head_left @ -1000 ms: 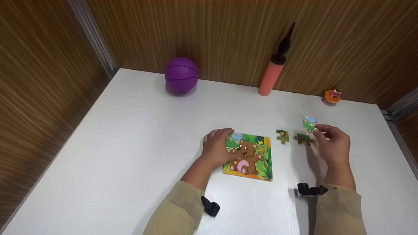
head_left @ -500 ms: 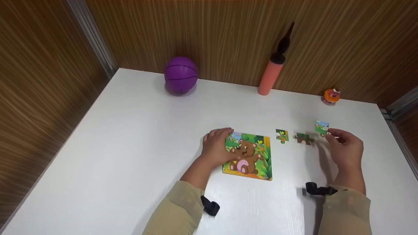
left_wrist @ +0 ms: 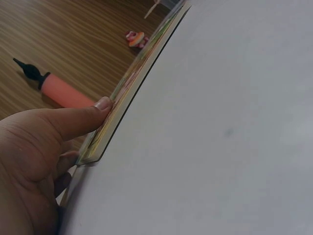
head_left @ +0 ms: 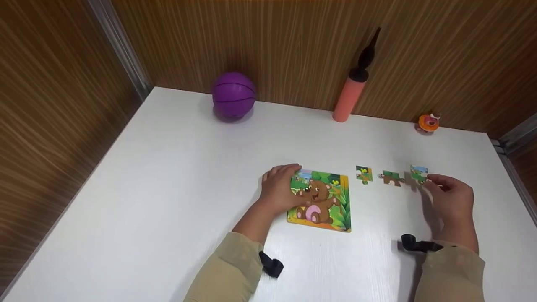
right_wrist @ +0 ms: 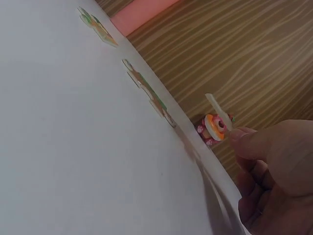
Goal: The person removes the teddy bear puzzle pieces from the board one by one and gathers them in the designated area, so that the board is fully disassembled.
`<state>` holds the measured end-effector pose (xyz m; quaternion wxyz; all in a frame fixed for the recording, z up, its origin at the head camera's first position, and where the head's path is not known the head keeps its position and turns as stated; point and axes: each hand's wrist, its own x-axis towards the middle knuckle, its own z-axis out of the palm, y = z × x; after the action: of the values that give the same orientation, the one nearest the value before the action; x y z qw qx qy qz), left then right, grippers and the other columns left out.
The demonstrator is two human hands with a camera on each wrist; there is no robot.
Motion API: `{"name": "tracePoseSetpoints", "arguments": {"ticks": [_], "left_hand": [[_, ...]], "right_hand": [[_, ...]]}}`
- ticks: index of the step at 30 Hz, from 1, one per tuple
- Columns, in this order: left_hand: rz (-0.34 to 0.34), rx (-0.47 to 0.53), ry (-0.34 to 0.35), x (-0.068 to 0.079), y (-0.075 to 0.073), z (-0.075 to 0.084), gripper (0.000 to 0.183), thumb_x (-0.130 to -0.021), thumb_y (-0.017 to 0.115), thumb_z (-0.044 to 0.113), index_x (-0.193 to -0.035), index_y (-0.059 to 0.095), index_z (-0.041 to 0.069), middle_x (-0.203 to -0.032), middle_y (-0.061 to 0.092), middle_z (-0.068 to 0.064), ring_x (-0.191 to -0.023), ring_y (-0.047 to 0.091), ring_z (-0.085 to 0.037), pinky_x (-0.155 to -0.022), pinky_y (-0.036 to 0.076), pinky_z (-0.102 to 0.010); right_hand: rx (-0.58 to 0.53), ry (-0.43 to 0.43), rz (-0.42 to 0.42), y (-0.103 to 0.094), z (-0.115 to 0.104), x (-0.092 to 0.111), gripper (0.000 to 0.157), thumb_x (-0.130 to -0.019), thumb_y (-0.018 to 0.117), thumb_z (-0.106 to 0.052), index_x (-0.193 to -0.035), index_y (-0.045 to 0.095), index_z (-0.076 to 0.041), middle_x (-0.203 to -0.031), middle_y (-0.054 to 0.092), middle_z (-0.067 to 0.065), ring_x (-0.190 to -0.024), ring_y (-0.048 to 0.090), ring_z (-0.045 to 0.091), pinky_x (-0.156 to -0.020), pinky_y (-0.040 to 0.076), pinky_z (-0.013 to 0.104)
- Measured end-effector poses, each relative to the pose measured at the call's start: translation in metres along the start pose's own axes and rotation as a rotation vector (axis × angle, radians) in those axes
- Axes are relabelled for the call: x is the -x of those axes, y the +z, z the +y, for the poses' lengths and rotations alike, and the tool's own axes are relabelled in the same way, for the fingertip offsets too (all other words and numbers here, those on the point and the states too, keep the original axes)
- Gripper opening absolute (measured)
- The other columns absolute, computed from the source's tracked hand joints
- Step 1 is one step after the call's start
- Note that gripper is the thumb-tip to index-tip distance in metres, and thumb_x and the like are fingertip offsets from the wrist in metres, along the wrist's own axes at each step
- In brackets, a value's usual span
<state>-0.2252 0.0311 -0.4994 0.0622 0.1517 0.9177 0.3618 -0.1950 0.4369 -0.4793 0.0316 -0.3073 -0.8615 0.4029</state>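
My left hand holds the bear puzzle board at its left side, thumb over the picture and fingers around the edge. In the left wrist view the thumb presses on the board's face. My right hand pinches a blue-and-green puzzle piece between thumb and fingertip, above the table. That piece appears edge-on in the right wrist view. Two more pieces lie flat between the hands: one with a yellow bird and a brown-and-green one.
At the back of the white table a purple ball sits on the left. A pink pump with a black nozzle leans on the wood-grain wall. A small orange-ringed figurine stands at the back right.
My right hand has moved right and slightly nearer with the pinched piece, now beside the brown-and-green piece. The left hand and board have stayed in place.
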Motion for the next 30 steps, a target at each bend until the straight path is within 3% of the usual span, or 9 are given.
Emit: {"name": "tracePoseSetpoints", "arguments": {"ticks": [9, 23, 30], "left_hand": [[-0.003, 0.003, -0.005, 0.001, -0.001, 0.001, 0.093, -0.077, 0.095, 0.041, -0.156, 0.051, 0.016, -0.16, 0.05, -0.001, -0.149, 0.037, -0.025, -0.123, 0.021, -0.048], [-0.003, 0.003, 0.006, 0.0, 0.001, -0.002, 0.093, -0.078, 0.095, 0.041, -0.155, 0.051, 0.015, -0.16, 0.05, -0.003, -0.149, 0.037, -0.026, -0.123, 0.02, -0.048], [-0.004, 0.013, 0.014, -0.001, 0.001, -0.003, 0.094, -0.077, 0.095, 0.04, -0.156, 0.051, 0.014, -0.161, 0.05, -0.004, -0.149, 0.037, -0.027, -0.123, 0.02, -0.048]], "right_hand": [[0.078, -0.029, -0.026, -0.001, 0.008, -0.003, 0.042, -0.107, 0.059, -0.018, -0.144, 0.063, 0.001, -0.143, 0.058, 0.023, -0.109, 0.053, 0.023, -0.077, 0.046, 0.027], [0.091, -0.082, -0.054, 0.001, 0.017, -0.003, 0.041, -0.109, 0.051, -0.017, -0.141, 0.062, 0.006, -0.147, 0.055, 0.029, -0.125, 0.049, 0.034, -0.087, 0.042, 0.036], [0.116, -0.068, -0.056, 0.003, 0.015, -0.006, 0.041, -0.108, 0.052, -0.014, -0.142, 0.062, 0.007, -0.145, 0.056, 0.029, -0.119, 0.051, 0.034, -0.083, 0.041, 0.036]]}}
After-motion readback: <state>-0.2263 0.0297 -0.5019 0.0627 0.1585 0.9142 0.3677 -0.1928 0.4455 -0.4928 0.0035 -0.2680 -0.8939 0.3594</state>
